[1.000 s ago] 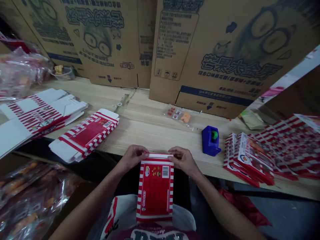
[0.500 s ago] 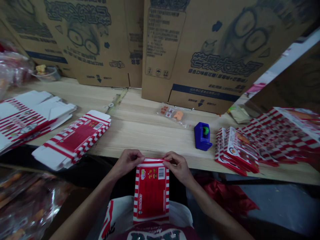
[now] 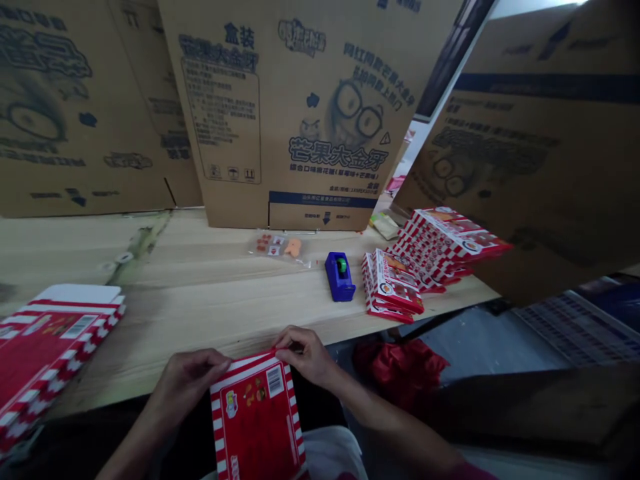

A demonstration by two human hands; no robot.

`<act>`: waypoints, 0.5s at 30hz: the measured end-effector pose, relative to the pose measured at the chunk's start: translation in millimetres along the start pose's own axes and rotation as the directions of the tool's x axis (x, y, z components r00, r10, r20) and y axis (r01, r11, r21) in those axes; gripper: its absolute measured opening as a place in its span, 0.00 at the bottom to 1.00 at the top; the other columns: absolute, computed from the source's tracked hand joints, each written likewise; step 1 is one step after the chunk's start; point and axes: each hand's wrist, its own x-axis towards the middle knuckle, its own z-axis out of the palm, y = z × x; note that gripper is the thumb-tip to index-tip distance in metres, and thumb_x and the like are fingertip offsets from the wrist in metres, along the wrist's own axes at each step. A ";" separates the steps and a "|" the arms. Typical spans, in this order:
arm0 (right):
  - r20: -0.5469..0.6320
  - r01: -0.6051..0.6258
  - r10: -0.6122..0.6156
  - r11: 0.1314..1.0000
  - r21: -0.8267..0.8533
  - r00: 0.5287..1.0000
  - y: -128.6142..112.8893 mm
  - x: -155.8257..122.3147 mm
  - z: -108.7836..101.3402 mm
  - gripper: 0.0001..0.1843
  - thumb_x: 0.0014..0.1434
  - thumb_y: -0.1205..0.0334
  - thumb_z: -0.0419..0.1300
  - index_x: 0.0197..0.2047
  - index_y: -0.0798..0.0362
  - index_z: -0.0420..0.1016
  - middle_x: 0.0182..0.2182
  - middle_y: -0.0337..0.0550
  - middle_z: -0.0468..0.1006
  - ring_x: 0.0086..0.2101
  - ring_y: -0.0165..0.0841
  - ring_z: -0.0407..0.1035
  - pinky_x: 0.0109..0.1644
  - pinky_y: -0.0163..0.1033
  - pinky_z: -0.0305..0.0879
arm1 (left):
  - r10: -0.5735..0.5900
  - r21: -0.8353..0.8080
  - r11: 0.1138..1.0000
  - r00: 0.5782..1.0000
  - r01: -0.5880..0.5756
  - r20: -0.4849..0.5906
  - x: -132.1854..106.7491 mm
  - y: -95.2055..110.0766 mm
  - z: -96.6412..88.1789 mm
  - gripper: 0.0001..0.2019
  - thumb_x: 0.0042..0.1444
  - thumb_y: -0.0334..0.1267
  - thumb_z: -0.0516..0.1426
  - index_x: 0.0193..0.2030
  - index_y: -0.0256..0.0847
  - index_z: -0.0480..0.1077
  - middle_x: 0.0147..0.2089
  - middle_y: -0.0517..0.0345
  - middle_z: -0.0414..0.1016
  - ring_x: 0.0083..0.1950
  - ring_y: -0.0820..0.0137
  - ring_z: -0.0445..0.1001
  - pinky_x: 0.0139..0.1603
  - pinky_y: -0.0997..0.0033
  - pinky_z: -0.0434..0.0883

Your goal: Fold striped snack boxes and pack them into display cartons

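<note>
Fingers of your left hand (image 3: 187,377) are pinched on top left corner of 1 red-striped box (image 3: 257,417), and your right hand (image 3: 305,353) is pinched on top right corner. Box is over your lap, at table (image 3: 200,293) edge. On table: 1 blue tape dispenser (image 3: 340,275), 1 clear bag (image 3: 280,247), 2 right piles (image 3: 393,290) & 1 left pile (image 3: 45,340) of boxes.

Packing workroom: printed cardboard shipping cartons (image 3: 300,113) walling a wooden workbench (image 3: 200,293), stacks of red-striped retail boxes (image 3: 430,247), blue tape dispenser (image 3: 340,276).
</note>
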 end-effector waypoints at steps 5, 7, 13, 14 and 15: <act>0.021 -0.022 0.020 0.996 0.085 1.000 5.3 -8.7 -9.1 0.08 0.56 0.59 0.64 0.36 0.55 0.78 0.40 0.46 0.79 0.40 0.32 0.73 0.42 0.35 0.67 | 0.091 -0.085 0.991 0.983 -0.106 -0.157 -9.9 -22.4 19.6 0.15 0.42 0.51 0.66 0.30 0.41 0.79 0.41 0.49 0.81 0.42 0.57 0.78 0.41 0.67 0.77; 0.188 -0.058 0.035 0.991 0.117 0.981 3.8 -10.6 -22.0 0.14 0.56 0.55 0.64 0.44 0.53 0.79 0.46 0.47 0.78 0.45 0.34 0.72 0.46 0.37 0.68 | 0.068 -0.108 0.989 0.968 -0.096 -0.241 -10.6 -35.8 25.0 0.15 0.40 0.51 0.67 0.28 0.41 0.77 0.42 0.48 0.81 0.44 0.56 0.78 0.43 0.65 0.77; -0.380 -0.082 0.000 0.976 -0.200 0.925 12.4 7.2 -96.9 0.17 0.51 0.57 0.65 0.45 0.51 0.78 0.49 0.48 0.75 0.45 0.36 0.70 0.44 0.39 0.68 | -0.075 -0.331 0.942 0.932 -0.051 -0.355 -2.7 -52.3 35.2 0.16 0.34 0.48 0.70 0.27 0.41 0.75 0.37 0.55 0.79 0.40 0.57 0.78 0.36 0.66 0.77; -0.581 -0.150 -0.006 0.964 -0.220 0.814 17.2 13.7 -112.4 0.15 0.51 0.58 0.64 0.43 0.53 0.78 0.46 0.48 0.75 0.41 0.35 0.70 0.41 0.38 0.68 | -0.123 -0.409 0.912 0.933 -0.028 -0.337 -1.8 -51.4 38.3 0.17 0.34 0.48 0.70 0.30 0.42 0.76 0.37 0.57 0.78 0.38 0.58 0.78 0.33 0.66 0.77; -0.716 -0.219 -0.004 0.951 -0.218 0.698 22.6 20.5 -127.3 0.12 0.51 0.59 0.63 0.39 0.54 0.78 0.42 0.47 0.76 0.37 0.33 0.69 0.40 0.38 0.67 | -0.171 -0.477 0.879 0.937 0.006 -0.304 -1.3 -49.8 41.8 0.18 0.34 0.47 0.70 0.32 0.44 0.76 0.37 0.59 0.78 0.36 0.59 0.79 0.32 0.66 0.77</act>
